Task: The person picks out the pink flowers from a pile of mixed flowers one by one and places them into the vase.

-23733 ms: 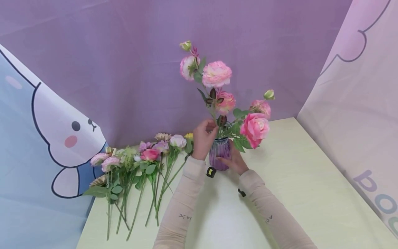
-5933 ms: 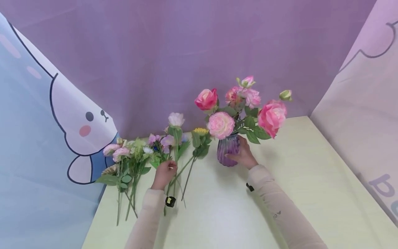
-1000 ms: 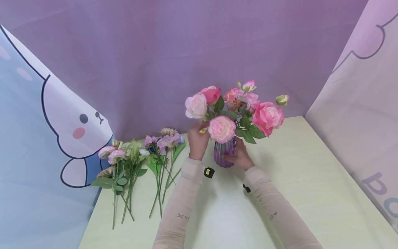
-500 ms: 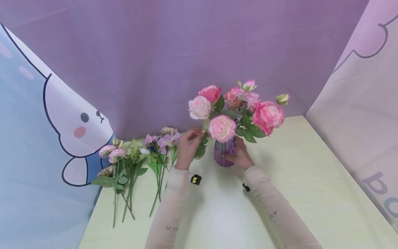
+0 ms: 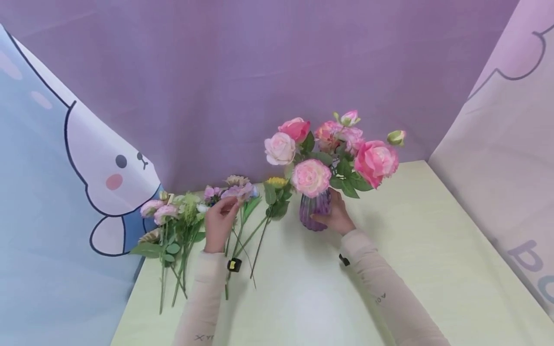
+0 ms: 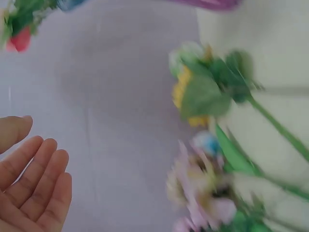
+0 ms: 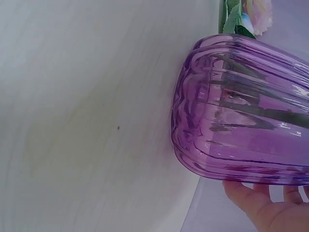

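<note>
My right hand (image 5: 338, 215) grips the ribbed purple glass vase (image 5: 314, 211) from its right side, thumb across the front. In the right wrist view the see-through vase (image 7: 241, 116) shows stems inside, and my fingers lie along its side. Pink roses stand in it, among them a pale pink rose (image 5: 280, 148) at the left and a deeper pink rose (image 5: 376, 163) at the right. My left hand (image 5: 220, 223) hovers over the loose flowers, beside a lilac flower (image 5: 238, 191). In the left wrist view its fingers (image 6: 36, 188) are loosely extended with nothing between them.
On the table (image 5: 303, 298), left of the vase, lie several artificial stems: a yellow flower (image 5: 275, 181) with green leaves, pink blooms (image 5: 166, 214) and green sprigs (image 5: 189, 205). A purple cloth backdrop (image 5: 207, 96) rises behind; printed cloth walls stand at both sides.
The pale pink rose now stands in the vase, where my left hand was half a second to one second ago. That hand has moved left to the loose flowers. My right hand stays on the vase.
</note>
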A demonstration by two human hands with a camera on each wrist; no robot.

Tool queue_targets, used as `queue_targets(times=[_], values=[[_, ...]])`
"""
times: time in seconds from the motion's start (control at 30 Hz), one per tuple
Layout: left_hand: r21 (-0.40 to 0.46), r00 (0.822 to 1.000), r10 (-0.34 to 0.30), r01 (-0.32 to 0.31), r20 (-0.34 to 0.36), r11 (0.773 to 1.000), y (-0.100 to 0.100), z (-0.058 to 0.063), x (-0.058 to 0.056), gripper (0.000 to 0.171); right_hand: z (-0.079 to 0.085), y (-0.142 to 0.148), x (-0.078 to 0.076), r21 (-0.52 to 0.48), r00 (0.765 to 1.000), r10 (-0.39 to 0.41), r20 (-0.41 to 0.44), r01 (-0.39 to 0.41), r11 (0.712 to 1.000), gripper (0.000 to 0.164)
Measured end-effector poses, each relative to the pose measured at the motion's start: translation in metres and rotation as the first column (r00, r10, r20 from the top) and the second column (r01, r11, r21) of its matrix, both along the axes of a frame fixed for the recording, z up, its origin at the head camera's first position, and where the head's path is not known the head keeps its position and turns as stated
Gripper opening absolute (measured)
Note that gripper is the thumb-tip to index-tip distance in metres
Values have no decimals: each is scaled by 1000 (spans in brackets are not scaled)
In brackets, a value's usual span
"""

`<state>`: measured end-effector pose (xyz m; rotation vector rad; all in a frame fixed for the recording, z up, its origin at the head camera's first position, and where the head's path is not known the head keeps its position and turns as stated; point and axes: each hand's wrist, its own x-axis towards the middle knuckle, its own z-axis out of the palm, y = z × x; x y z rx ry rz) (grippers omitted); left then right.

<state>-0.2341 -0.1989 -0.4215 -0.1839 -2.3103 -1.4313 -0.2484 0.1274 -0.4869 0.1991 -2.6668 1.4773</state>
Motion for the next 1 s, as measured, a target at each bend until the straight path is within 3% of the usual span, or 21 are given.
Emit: queue_targets(times=[0.13, 0.27, 0.4, 0.5, 0.8, 1.0], values=[[-25, 995, 62, -60, 84, 998, -26, -14, 5, 23, -2, 6, 2, -16, 1000, -10, -13, 9, 1000, 100], [-45, 971, 203, -199, 124, 979, -56, -29, 9, 23, -1, 8, 3, -33, 1000, 0, 1, 0, 999, 101], [-95, 916, 377, -367, 137, 926, -87, -45, 17, 28, -1, 6, 2, -30, 1000, 7, 19, -7, 1000, 102], [-153, 880, 454, -433, 143, 888, -110, -55, 23, 29, 1, 5, 1, -23, 1000, 4, 11, -4, 1000, 102], [-291, 814, 540, -474, 213, 831, -161, -66, 43, 29, 4, 3, 0, -29, 1000, 2, 9, -2, 1000, 100], [-365, 791, 564, -465, 236, 806, -185, -77, 55, 27, 0, -2, -1, -40, 1000, 8, 9, -8, 999, 100]])
